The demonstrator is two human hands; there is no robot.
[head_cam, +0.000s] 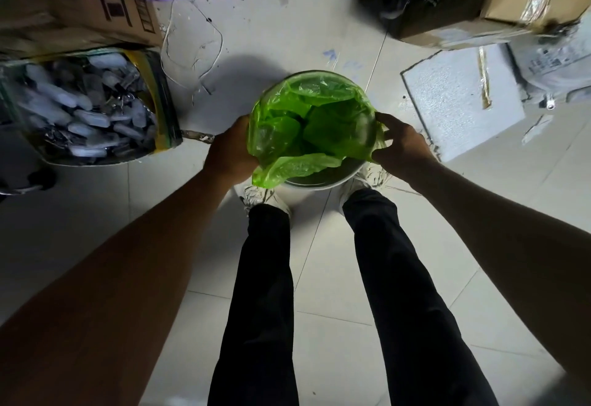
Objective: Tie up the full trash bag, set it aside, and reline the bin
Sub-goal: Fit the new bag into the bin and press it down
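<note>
Head view: the white bin (315, 181) stands on the floor right at the person's feet, a green liner (311, 124) bunched inside it. Left hand (232, 149) sits at the bin's left rim, its grip on the liner's edge — fingers mostly hidden behind plastic, so pinching looks likely, not certain. Right hand (401, 141) at the right rim, fingers curled, pinching the film. The near rim is bare; a loose flap droops over it there, closer to the left hand. The bin's depth is hidden.
</note>
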